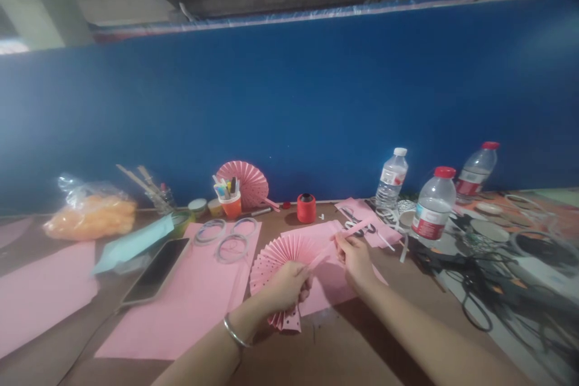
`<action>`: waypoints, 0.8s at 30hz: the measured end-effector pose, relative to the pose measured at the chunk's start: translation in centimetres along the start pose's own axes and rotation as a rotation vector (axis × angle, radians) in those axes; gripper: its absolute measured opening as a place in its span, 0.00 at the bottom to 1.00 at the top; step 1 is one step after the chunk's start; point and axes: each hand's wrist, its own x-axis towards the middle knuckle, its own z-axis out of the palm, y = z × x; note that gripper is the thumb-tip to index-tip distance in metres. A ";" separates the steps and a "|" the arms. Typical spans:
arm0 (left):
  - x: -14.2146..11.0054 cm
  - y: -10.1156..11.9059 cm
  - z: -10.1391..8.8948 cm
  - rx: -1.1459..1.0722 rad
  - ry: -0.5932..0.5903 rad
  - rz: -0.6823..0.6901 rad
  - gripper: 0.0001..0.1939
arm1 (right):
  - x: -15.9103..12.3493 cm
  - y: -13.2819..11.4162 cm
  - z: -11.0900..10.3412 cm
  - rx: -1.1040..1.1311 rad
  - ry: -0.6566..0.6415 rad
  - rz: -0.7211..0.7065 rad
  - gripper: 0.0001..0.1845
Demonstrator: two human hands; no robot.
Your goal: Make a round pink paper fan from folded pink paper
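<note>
My left hand (286,284) is closed around the narrow end of a pleated pink paper fan (271,259) with dark dots, spread open to the left. From that hand a pink paper strip (319,257) runs up to the right. My right hand (355,260) pinches the strip between thumb and fingers, and its free end (357,227) sticks out beyond them. Beneath both hands lies a pink paper sheet (332,292). A second pink fan (246,182) stands opened at the back, behind an orange and white cup (231,205) of pens.
A red container (306,209) stands behind the hands. Scissors (357,220) lie on pink paper at the right, near several bottles (434,205) and tangled cables (479,277). To the left are tape rolls (232,248), a phone (157,270) and more pink sheets (45,289). A blue partition (289,108) rises behind.
</note>
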 end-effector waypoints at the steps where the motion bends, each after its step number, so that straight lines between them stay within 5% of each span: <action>1: 0.1 0.2 0.0 -0.019 0.011 0.004 0.19 | 0.0 0.1 0.0 0.009 -0.002 0.001 0.18; 7: 0.6 0.7 -0.3 -0.079 0.233 0.150 0.12 | 0.8 -0.2 -0.5 0.043 0.038 -0.029 0.17; 13: 0.6 0.4 -2.5 0.503 0.482 0.252 0.11 | 3.1 -1.1 -2.2 -0.012 0.076 -0.128 0.16; 21: 0.0 1.3 -3.8 0.726 0.601 0.179 0.13 | 3.8 -1.1 -3.8 -0.308 0.205 -0.282 0.15; 24: -0.2 1.4 -3.4 0.850 0.585 0.162 0.12 | 2.4 -1.9 -3.1 -0.504 0.180 -0.474 0.19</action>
